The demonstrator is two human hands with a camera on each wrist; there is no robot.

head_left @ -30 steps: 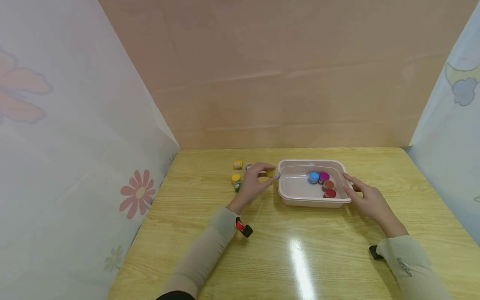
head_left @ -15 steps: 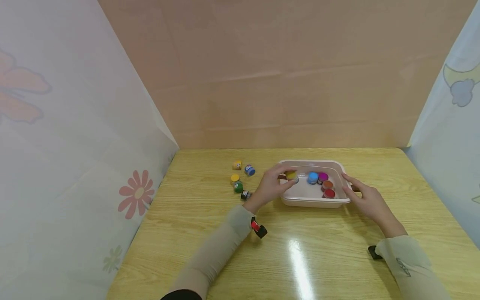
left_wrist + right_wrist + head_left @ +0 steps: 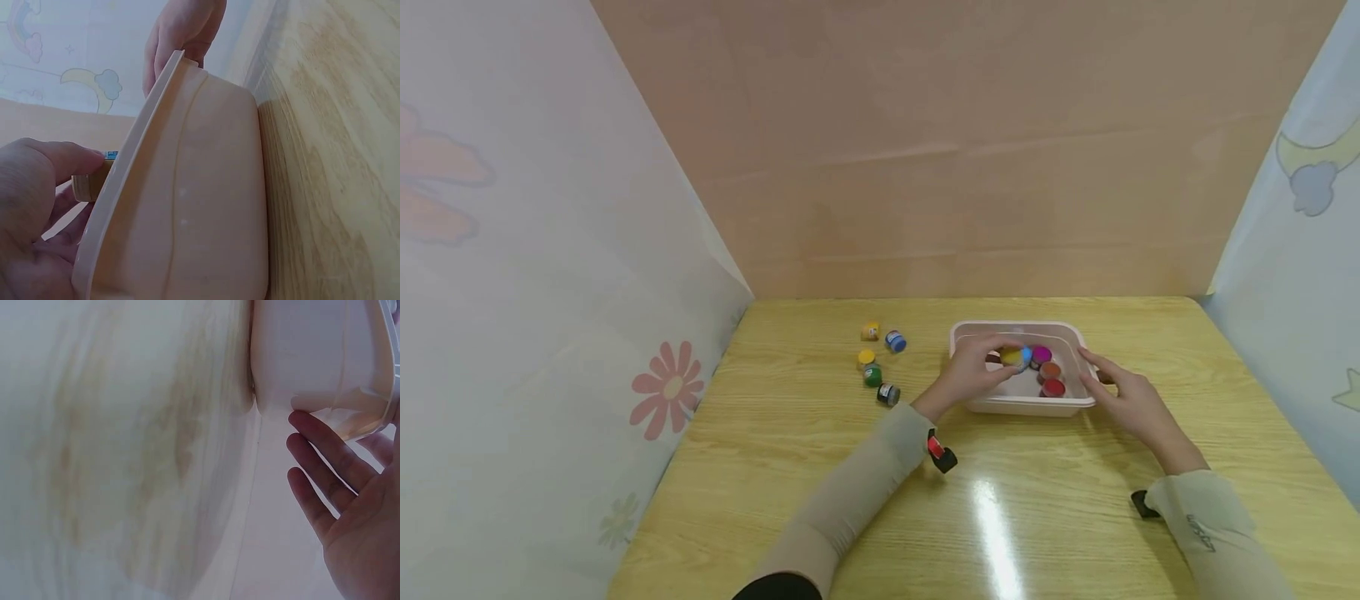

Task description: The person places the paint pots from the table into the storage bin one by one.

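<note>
My left hand (image 3: 973, 371) pinches a small yellow paint jar (image 3: 1012, 357) between thumb and fingers, inside the pale pink plastic box (image 3: 1030, 407). In the left wrist view, the jar (image 3: 89, 186) is partly hidden by the box rim. A blue jar (image 3: 1027, 355), a purple-lidded jar (image 3: 1041, 356), an orange-brown jar (image 3: 1049, 372) and a red-lidded jar (image 3: 1053, 388) stand in the box; the blue one is partly covered by the held jar. My right hand (image 3: 1131, 404) holds the box's right end, some fingers over the rim and others along the outer wall (image 3: 306, 356).
Left of the box on the wooden table (image 3: 1052, 517) lie an orange jar (image 3: 870, 332), a blue-lidded jar (image 3: 896, 341), a yellow-lidded jar (image 3: 867, 359), a green jar (image 3: 872, 375) and a black jar (image 3: 888, 393). Flowered sheeting (image 3: 587, 250) borders the left side.
My left hand has carried the yellow jar rightward, from the box's left rim to inside beside the blue jar. My right hand has stayed at the box's right end.
</note>
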